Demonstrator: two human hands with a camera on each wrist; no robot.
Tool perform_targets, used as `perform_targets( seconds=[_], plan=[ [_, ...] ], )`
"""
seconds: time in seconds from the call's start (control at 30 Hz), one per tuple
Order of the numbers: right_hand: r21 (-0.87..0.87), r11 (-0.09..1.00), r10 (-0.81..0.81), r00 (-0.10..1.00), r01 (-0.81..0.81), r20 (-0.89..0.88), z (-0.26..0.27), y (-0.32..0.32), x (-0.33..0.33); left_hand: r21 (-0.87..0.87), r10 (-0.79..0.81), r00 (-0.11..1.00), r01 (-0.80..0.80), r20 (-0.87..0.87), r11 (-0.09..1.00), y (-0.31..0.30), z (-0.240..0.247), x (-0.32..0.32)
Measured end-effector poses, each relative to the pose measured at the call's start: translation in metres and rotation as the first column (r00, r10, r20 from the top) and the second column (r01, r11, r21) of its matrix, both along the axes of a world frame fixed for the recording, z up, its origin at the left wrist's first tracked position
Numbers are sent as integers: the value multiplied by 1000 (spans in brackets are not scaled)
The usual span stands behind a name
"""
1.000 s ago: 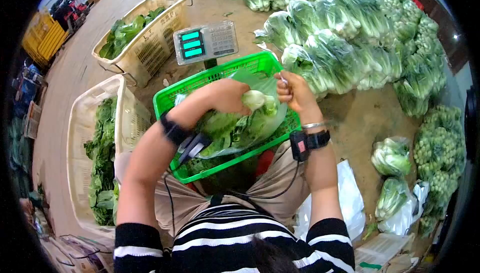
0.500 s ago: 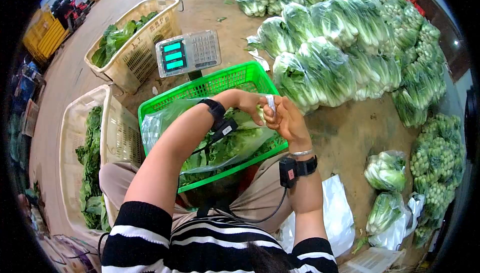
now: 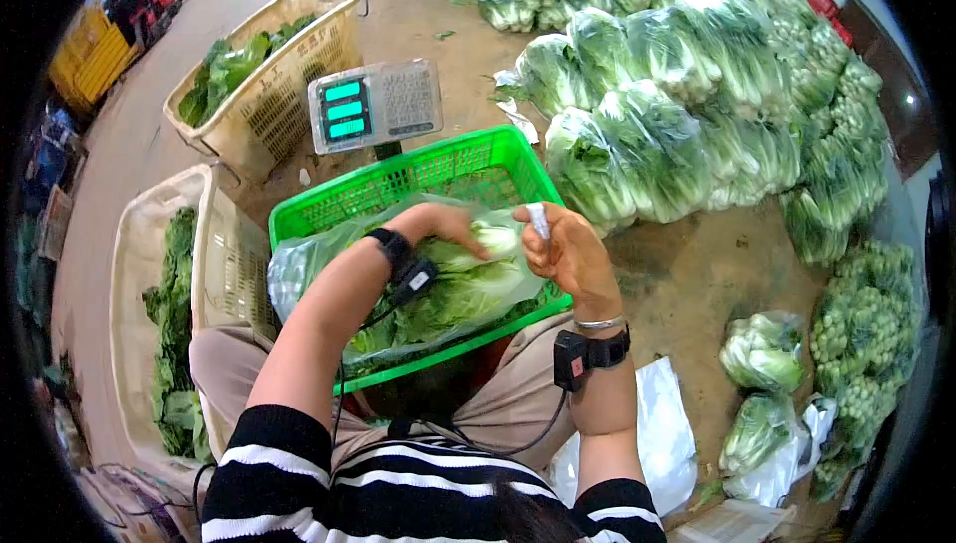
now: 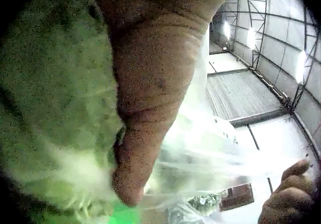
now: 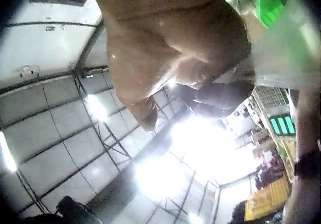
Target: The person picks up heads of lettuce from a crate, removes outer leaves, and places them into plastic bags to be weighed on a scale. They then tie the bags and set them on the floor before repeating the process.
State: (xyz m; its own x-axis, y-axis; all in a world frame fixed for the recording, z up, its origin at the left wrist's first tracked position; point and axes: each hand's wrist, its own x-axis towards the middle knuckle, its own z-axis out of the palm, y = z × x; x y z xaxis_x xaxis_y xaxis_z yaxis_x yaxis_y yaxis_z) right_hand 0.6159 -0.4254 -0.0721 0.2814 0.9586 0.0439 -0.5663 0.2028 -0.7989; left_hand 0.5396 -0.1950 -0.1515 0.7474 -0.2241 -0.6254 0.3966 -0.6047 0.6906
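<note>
A clear plastic bag point(image 3: 294, 269) filled with leafy lettuce point(image 3: 468, 289) lies in a green plastic basket point(image 3: 398, 185) before the person. My left hand point(image 3: 443, 224), blurred, reaches into the bag and grips a lettuce head near its pale base point(image 3: 495, 237). In the left wrist view its thumb point(image 4: 145, 113) lies along the leaves; the other fingers are hidden. At the bag's right end my right hand point(image 3: 573, 249) pinches the film, which stretches from its curled fingers in the right wrist view. A whitish strip point(image 3: 538, 219) shows at those fingers.
Behind the basket stands a scale display point(image 3: 373, 105). Cream crates point(image 3: 204, 294) of greens are at the left. Bagged lettuce point(image 3: 637, 145) is piled at the right, with two more bags point(image 3: 762, 349) nearer. White plastic sheets point(image 3: 657, 434) lie by the right knee.
The left hand went right toward the right hand, then drew back left over the lettuce. The right hand came lower, still holding the bag film. The head view has shifted slightly.
</note>
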Motion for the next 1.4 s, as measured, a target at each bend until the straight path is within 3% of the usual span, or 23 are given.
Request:
perform_targets(
  seconds=[0.03, 0.07, 0.1, 0.2, 0.27, 0.3, 0.37, 0.4, 0.43, 0.5, 0.57, 0.63, 0.7, 0.77, 0.83, 0.9, 0.97, 1.07, 1.13, 1.23, 1.3, 1.37, 1.4],
  plan=[
    [-8, 999, 33, 998, -33, 45, 1, 3, -8, 1, 53, 998, -53, 26, 999, -12, 6, 5],
    [-12, 997, 79, 995, -78, 54, -1, 7, -12, 168, -47, 987, 21, 155, 986, -13, -23, 20],
    [-19, 996, 86, 995, -85, 55, -1, 11, -14, 120, -63, 951, 28, 303, 992, -27, -6, 20],
    [77, 990, 125, 991, -120, -57, 0, 17, -19, -11, 38, 880, -37, 474, 999, -16, -98, 50],
    [52, 988, 149, 988, -148, -29, -5, 17, -17, 336, -119, 895, -36, 429, 941, -9, -115, 48],
    [35, 985, 169, 986, -169, 1, -3, 17, -17, 336, -119, 891, -40, 439, 941, -10, -111, 45],
    [69, 985, 157, 988, -157, 16, 0, 16, -21, 424, -152, 753, -181, 640, 887, -12, -110, 28],
    [56, 992, 108, 993, -111, 47, 2, 17, -22, 555, -237, 792, -150, 563, 818, -21, -81, 23],
    [44, 997, 63, 994, -67, 86, 4, 18, -21, 552, -230, 792, -155, 565, 819, -35, -52, 19],
    [51, 996, 73, 992, -79, 102, 4, 19, -19, 762, -279, 922, -26, 268, 647, -60, 4, 6],
    [-41, 998, 56, 938, -45, 342, 1, 23, -24, 798, -286, 939, 21, 191, 602, -59, 33, -14],
    [-111, 989, 134, 892, -95, 431, 5, 22, -25, 650, -191, 842, -225, 504, 726, -43, 47, -44],
    [-316, 942, 120, 763, 114, 635, 6, 21, -29, 589, -77, 818, -341, 570, 733, -29, 78, -78],
    [-341, 937, 166, 757, 80, 632, 5, 18, -27, 510, -4, 735, -466, 678, 723, -21, 107, -124],
    [-399, 902, 196, 669, 164, 717, 2, 11, -29, 291, 122, 517, -643, 847, 709, -27, 135, -172],
    [-447, 880, 251, 643, 159, 723, 5, 5, -34, 57, 374, 419, -724, 827, 687, -39, 158, -211],
    [-460, 883, 264, 709, 95, 654, -3, 3, -36, -38, 448, 456, -667, 769, 744, -51, 158, -231],
    [-423, 906, 259, 775, 11, 576, -6, 6, -44, 137, 141, 655, -354, 742, 925, -91, 132, -215],
    [-348, 937, 220, 788, -8, 575, -7, 6, -49, 226, -39, 697, -179, 716, 957, -110, 100, -191],
    [-364, 926, 291, 793, -94, 535, -11, -3, -36, 383, -181, 617, -211, 766, 899, -121, 61, -153],
    [-345, 939, 174, 864, -1, 472, -4, -7, -36, 451, -249, 578, -234, 777, 861, -124, 46, -122],
    [-80, 995, -54, 985, 68, 164, -5, -7, -31, 533, -301, 529, -366, 794, 763, -132, 30, -89],
    [-45, 997, -65, 993, 69, 101, -4, -2, -31, 627, -284, 702, -291, 654, 723, -134, 35, -75]
  ],
)
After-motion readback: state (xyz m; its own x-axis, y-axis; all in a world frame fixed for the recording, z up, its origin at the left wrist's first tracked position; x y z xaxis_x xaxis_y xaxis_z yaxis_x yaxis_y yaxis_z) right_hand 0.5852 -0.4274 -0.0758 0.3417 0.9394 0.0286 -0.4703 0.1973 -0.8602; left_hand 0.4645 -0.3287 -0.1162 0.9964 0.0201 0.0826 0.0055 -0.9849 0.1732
